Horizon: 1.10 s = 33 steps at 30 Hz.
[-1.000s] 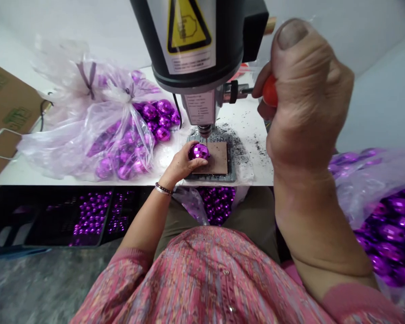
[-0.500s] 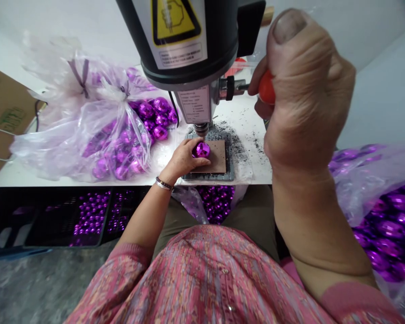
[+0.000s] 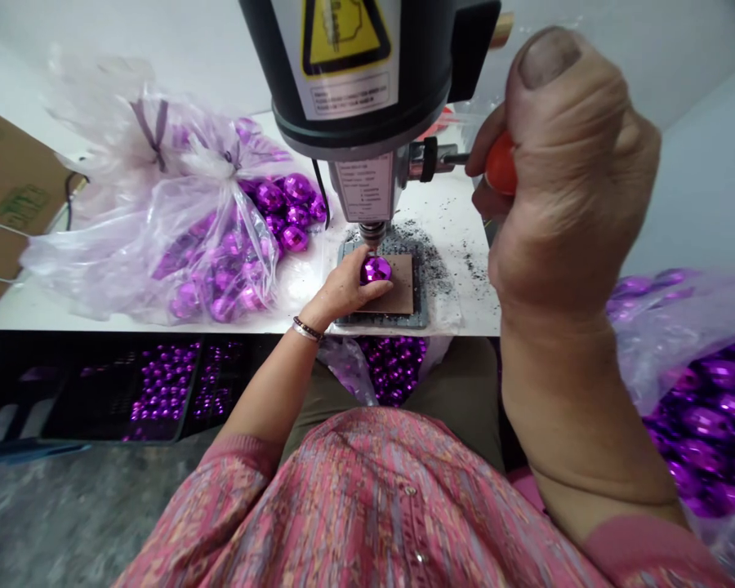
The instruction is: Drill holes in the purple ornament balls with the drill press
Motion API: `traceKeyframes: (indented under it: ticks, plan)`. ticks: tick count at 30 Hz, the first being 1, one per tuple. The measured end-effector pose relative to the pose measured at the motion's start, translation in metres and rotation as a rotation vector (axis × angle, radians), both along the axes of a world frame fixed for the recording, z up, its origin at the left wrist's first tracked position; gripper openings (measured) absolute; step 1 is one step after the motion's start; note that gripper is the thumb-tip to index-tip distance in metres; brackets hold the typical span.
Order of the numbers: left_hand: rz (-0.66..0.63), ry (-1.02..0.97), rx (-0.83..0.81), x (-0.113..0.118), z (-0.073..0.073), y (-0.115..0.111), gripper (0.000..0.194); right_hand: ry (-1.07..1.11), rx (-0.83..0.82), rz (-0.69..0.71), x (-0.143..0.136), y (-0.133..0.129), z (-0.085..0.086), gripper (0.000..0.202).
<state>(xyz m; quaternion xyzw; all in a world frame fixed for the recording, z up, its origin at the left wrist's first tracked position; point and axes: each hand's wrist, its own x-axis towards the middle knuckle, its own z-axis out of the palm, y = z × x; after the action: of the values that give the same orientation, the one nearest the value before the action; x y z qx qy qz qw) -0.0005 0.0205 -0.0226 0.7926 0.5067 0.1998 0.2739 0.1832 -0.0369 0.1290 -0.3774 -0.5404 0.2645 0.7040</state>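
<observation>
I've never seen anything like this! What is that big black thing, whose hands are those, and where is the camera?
There is no robot here: these are a person's own two hands. Every picture comes from a camera on the person's head, looking down, so the near right hand looks huge.

The big black thing is part of a machine, probably a drill, with a yellow warning sign. The right hand grips its red knob. The left hand holds a shiny purple ball over a brown board, under the machine's tip. I can't tell whether the tip touches the ball.

On the white table are dark crumbs and, to the left, clear bags of purple balls.
</observation>
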Motion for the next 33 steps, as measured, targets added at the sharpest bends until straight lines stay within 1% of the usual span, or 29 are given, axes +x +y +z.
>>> traceKeyframes:
  ticks: [2,6,9,11,14,16,19,23,29,33]
  plan:
    - [0.051,-0.008,-0.018,0.003,0.001,-0.001,0.053,-0.033,-0.008,-0.012,0.0,0.0,-0.001,0.045]
    - [0.06,-0.049,-0.064,0.009,0.003,-0.001,0.057,-0.078,0.006,-0.061,0.0,0.0,-0.004,0.038]
    - [0.087,-0.104,-0.131,0.012,0.0,0.0,0.058,-0.062,0.004,-0.035,0.001,0.001,-0.009,0.037]
    - [0.103,-0.136,-0.15,0.013,-0.002,0.001,0.058,-0.072,0.045,-0.029,0.003,0.002,-0.013,0.038]
    - [0.115,-0.16,-0.134,0.014,-0.005,0.001,0.058,-0.137,0.094,-0.064,0.007,0.001,-0.017,0.04]
    - [0.122,-0.151,-0.117,0.014,-0.006,0.001,0.057,-0.171,0.073,-0.086,0.009,-0.002,-0.019,0.042]
    - [0.14,-0.127,-0.107,0.015,-0.008,0.0,0.062,-0.198,0.033,-0.129,0.009,-0.006,-0.023,0.039]
    - [0.124,-0.13,-0.097,0.015,-0.011,0.001,0.065,-0.226,0.028,-0.202,0.009,-0.01,-0.033,0.034]
    - [0.119,-0.155,-0.086,0.015,-0.017,0.002,0.068,-0.259,0.074,-0.201,0.012,-0.012,-0.048,0.023]
    - [0.115,-0.209,-0.09,0.014,-0.021,0.002,0.066,-0.286,0.093,-0.2,0.013,-0.012,-0.053,0.025]
